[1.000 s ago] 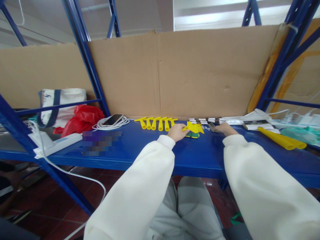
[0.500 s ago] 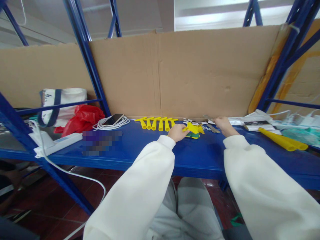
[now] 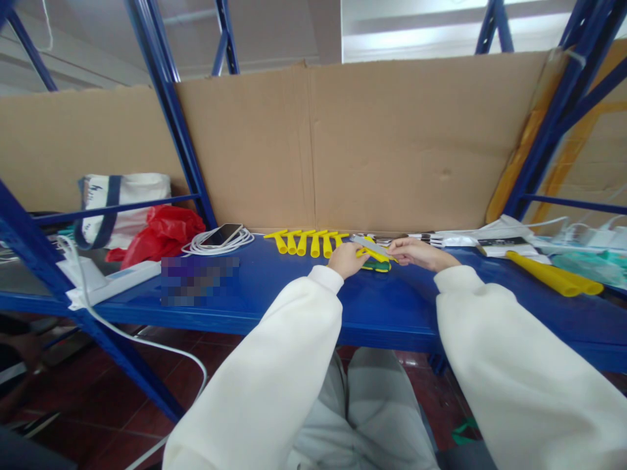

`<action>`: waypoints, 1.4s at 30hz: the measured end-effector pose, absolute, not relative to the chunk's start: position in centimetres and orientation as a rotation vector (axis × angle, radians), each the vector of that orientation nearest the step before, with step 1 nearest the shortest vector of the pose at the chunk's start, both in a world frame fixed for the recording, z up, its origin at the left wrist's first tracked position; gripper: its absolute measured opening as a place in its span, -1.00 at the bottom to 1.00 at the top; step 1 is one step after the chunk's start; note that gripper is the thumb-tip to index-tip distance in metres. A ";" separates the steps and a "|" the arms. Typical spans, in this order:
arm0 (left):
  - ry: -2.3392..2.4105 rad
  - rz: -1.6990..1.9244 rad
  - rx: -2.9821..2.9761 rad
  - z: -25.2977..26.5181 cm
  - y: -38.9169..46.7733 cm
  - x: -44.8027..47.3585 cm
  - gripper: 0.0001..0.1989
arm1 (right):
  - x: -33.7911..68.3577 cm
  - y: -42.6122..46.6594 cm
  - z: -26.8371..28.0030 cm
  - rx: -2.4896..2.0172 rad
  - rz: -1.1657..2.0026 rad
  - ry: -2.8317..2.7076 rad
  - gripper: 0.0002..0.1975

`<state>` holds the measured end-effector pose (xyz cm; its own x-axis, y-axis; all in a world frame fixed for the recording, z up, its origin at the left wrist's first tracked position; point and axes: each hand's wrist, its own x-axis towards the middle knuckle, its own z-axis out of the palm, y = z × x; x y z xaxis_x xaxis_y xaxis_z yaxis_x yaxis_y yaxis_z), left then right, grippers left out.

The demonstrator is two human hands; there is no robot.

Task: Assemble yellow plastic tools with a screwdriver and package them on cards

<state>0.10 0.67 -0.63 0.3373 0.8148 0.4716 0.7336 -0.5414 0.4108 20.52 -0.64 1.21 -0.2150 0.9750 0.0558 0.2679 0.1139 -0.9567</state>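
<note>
My left hand (image 3: 345, 260) is closed around one end of a yellow plastic piece (image 3: 377, 256), held low over the blue shelf. My right hand (image 3: 414, 253) pinches a flat grey metal-looking strip (image 3: 368, 245), which lies slanted across the yellow piece; whether it is a blade or a file I cannot tell. Beneath them sits a green-and-yellow object (image 3: 378, 266), partly hidden. To the left of my left hand several yellow T-shaped plastic parts (image 3: 314, 244) stand in a row near the cardboard.
Two long yellow tapered tubes (image 3: 551, 274) lie at the right on the blue shelf (image 3: 294, 300). A phone (image 3: 223, 235) rests on a coiled white cable (image 3: 196, 246). Further left are a red bag (image 3: 161, 232) and a white power strip (image 3: 122, 279). Cardboard (image 3: 392, 150) walls the back.
My right hand has moved left from the back of the shelf, bringing the grey strip over the yellow piece. My left hand has stayed in nearly the same place.
</note>
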 end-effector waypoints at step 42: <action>1.450 0.918 2.574 0.0 0.3 0.1 -0.76 | 19.9 -0.2 0.5 -1.273 1.113 -1.688 -0.69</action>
<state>0.10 0.26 0.04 0.3852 0.7935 0.4712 0.7651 -0.5601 0.3176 19.93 -0.19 0.47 -0.2389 0.9696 0.0535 0.3329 0.1335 -0.9335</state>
